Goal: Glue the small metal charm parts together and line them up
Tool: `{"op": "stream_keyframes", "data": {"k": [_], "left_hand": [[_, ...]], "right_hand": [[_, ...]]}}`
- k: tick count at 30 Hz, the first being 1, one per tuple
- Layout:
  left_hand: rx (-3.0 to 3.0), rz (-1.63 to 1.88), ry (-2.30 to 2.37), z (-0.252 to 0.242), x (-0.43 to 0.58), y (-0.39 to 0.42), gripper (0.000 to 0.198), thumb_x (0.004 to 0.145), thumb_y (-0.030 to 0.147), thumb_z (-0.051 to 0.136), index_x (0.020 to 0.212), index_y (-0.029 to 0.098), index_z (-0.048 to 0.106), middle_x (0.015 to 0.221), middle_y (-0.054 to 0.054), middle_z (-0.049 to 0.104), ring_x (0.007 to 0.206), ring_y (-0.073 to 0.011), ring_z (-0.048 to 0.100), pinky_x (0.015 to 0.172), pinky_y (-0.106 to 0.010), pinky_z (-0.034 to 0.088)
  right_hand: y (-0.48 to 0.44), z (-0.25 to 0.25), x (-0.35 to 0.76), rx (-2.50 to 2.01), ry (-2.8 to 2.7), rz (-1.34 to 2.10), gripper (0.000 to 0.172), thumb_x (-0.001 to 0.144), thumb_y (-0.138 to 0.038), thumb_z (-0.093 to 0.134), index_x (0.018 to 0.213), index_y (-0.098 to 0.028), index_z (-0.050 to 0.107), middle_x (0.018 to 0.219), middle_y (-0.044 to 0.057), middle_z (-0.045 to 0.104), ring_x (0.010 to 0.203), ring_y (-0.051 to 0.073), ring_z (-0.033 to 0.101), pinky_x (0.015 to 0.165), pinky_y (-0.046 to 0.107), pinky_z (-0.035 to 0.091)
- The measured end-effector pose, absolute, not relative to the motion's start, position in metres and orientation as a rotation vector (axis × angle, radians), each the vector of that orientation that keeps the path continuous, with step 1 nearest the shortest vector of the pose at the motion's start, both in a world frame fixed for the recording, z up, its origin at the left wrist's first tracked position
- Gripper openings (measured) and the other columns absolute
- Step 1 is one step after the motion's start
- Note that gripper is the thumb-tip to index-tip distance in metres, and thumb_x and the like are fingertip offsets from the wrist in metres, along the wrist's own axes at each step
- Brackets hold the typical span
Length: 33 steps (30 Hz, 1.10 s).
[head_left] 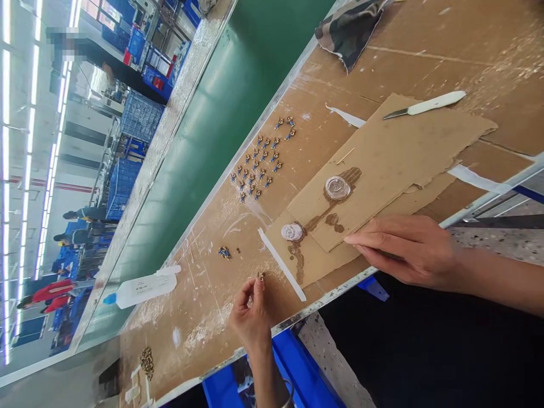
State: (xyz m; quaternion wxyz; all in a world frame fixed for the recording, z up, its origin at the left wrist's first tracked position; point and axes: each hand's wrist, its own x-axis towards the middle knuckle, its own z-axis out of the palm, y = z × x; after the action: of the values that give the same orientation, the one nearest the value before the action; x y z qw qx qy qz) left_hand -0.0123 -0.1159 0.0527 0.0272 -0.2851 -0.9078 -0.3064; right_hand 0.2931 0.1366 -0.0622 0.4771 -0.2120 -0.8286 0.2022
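Note:
Between its thumb and forefinger, my left hand (251, 311) pinches a tiny gold-coloured metal figure (260, 276) over the table. My right hand (403, 249) is closed in a pinch above the edge of a cardboard sheet (382, 153); anything in its fingertips is too small to make out. On the cardboard sit a round clear dish (338, 188) with wet stains around it and a small whitish cup (292, 231). Several blue-and-gold figures (257, 164) stand spread out farther back. A small heap of similar figures (224, 253) lies nearer my left hand.
A white-handled craft knife (437, 103) rests on the cardboard. Beyond it lies a camouflage cloth (351, 31). A white plastic bottle (147, 290) and a pile of small metal pieces (147, 362) are at left. Behind the table runs a green conveyor belt (255, 62); people work farther off.

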Motion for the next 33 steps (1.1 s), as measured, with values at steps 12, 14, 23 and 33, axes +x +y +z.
{"op": "stream_keyframes", "data": {"k": [12, 14, 23, 33], "left_hand": [[-1.13, -0.927, -3.044, -0.01, 0.021, -0.015, 0.037, 0.089, 0.038, 0.055, 0.119, 0.017, 0.055, 0.12, -0.008, 0.057, 0.102, -0.0213, 0.058, 0.085, -0.042, 0.051], [-1.155, -0.911, -3.062, -0.007, 0.018, -0.016, 0.035, 0.089, 0.038, 0.055, 0.117, 0.017, 0.056, 0.118, -0.008, 0.058, 0.1, -0.0201, 0.059, 0.084, -0.041, 0.051], [-1.206, -0.828, -3.091, -0.002, 0.006, -0.013, 0.041, 0.063, 0.056, 0.07, 0.08, 0.019, 0.071, 0.084, -0.006, 0.072, 0.084, -0.0227, 0.066, 0.083, -0.036, 0.049], [-1.25, -0.701, -3.097, 0.009, 0.013, -0.003, 0.034, 0.063, 0.053, 0.068, 0.075, 0.021, 0.072, 0.081, -0.005, 0.073, 0.082, -0.0228, 0.067, 0.079, -0.033, 0.049]], "right_hand": [[0.14, -0.061, 0.293, -0.531, -2.041, 0.435, 0.023, 0.084, -0.01, 0.058, 0.106, -0.015, 0.057, 0.081, 0.002, 0.066, 0.073, 0.01, 0.062, 0.067, 0.023, 0.049], [0.14, -0.061, 0.294, -0.525, -2.044, 0.428, 0.022, 0.084, -0.009, 0.059, 0.106, -0.014, 0.057, 0.082, 0.003, 0.066, 0.073, 0.011, 0.062, 0.067, 0.024, 0.05], [0.14, -0.062, 0.293, -0.533, -2.055, 0.426, 0.021, 0.086, -0.012, 0.057, 0.106, -0.016, 0.056, 0.08, 0.002, 0.065, 0.071, 0.01, 0.06, 0.064, 0.023, 0.047], [0.14, -0.065, 0.294, -0.547, -2.065, 0.4, 0.023, 0.085, -0.012, 0.057, 0.107, -0.017, 0.055, 0.079, 0.001, 0.063, 0.07, 0.01, 0.058, 0.064, 0.023, 0.045]]}}
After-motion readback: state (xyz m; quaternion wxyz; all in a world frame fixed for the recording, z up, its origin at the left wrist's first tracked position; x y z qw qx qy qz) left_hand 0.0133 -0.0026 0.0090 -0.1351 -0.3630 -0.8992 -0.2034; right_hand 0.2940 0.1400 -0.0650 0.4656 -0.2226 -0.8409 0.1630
